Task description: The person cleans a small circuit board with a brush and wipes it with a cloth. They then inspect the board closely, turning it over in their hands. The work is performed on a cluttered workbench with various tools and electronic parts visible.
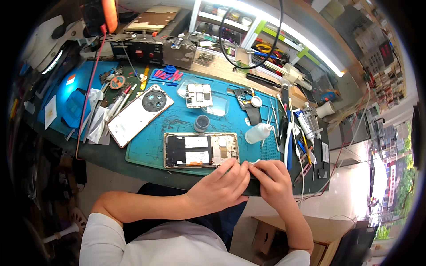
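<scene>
Both my hands meet just off the lower right corner of an opened phone (173, 165), whose frame lies face down with a black and white battery inside. The fingertips of my left hand (222, 182) are drawn together near those of my right hand (274, 181). A small white bit (254, 162) shows between the fingers of my right hand; its kind is too small to tell. What my left fingers hold, if anything, is hidden. Beyond the phone stand a small dark round jar (202, 123) and a translucent white bottle (258, 133).
A phone back cover (137, 117) with a round camera ring lies left on the blue mat (144, 146). Phone boards (199, 95) rest on a clear tray behind. Tweezers, a blue-white tube (303, 125) and cables crowd the right. A black cable loop (220, 37) hangs above.
</scene>
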Motion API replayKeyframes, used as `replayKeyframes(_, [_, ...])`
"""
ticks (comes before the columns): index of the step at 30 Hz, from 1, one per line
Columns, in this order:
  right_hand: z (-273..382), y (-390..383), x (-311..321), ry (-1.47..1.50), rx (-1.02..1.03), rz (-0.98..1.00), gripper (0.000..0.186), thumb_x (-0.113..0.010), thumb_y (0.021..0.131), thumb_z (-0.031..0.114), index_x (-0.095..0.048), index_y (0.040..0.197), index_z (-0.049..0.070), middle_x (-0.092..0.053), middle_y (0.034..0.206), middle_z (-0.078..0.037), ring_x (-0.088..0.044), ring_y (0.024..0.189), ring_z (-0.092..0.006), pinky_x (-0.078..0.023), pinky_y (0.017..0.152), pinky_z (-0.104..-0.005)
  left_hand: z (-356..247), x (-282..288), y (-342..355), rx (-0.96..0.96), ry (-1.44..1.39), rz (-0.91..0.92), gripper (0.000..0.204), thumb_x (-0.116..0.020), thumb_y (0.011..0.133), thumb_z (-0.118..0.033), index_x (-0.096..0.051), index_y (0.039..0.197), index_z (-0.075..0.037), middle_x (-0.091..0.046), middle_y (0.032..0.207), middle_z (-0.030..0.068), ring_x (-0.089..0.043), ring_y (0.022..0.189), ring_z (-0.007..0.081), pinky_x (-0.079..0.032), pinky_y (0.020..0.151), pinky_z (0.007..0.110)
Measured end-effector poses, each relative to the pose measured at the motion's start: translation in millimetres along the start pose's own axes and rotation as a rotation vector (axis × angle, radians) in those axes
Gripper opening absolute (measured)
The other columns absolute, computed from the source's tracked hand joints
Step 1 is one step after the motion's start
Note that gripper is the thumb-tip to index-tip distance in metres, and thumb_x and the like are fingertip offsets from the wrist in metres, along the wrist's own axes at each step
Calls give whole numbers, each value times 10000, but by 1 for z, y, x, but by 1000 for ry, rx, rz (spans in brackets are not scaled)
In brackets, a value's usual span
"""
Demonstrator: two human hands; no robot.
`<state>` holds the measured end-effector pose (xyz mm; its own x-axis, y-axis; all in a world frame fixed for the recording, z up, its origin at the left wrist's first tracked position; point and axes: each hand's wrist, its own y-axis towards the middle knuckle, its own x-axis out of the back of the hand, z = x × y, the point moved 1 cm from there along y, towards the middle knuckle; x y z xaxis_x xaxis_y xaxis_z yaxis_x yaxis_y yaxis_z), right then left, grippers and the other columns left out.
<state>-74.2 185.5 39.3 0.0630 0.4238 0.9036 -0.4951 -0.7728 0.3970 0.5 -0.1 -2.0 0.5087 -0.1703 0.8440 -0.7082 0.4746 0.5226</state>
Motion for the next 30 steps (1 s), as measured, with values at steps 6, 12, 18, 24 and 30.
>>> replayKeyframes(6, [-8, -9, 5, -17, -48, 2, 363, -655, 682, -39, -729, 1035, 2, -650, 1016, -75, -633, 888, -253, -515, 790, -365, 2, 3, 2, -1, -19, 14, 564, -610, 900, -551, -675, 1165, -58, -649, 1285, 80, -541, 1202, 222, -330, 1150, 417])
replayKeyframes(12, [-2, -10, -1, -64, -47, -6, 354, -664, 692, -23, -735, 1038, 0, -643, 1004, -64, -633, 885, -245, -512, 780, -357, -1, -2, -1, 13, -22, -1, 570, -612, 896, -563, -682, 1147, -56, -650, 1283, 80, -539, 1203, 212, -326, 1159, 424])
replayKeyframes(18, [6, -8, -4, -88, -70, -28, 350, -664, 688, -17, -734, 1031, -8, -647, 996, -70, -640, 896, -249, -515, 791, -364, 0, 0, 0, -6, 4, 15, 566, -599, 909, -558, -681, 1160, -57, -646, 1296, 82, -539, 1200, 210, -321, 1163, 425])
replayKeyframes(24, [0, -15, 3, -109, -82, 2, 372, -658, 691, -11, -727, 1056, -11, -643, 1019, -76, -641, 908, -248, -521, 818, -364, 1, 2, 1, -13, 18, 12, 568, -593, 916, -556, -676, 1174, -57, -643, 1303, 85, -542, 1198, 210, -320, 1164, 428])
replayKeyframes(30, [4, -13, 2, -84, -69, -6, 350, -660, 698, -14, -724, 1042, -12, -648, 1020, -73, -637, 899, -249, -519, 803, -370, 0, 2, 0, -7, -3, 3, 567, -599, 912, -556, -669, 1172, -58, -647, 1293, 83, -544, 1203, 215, -323, 1162, 430])
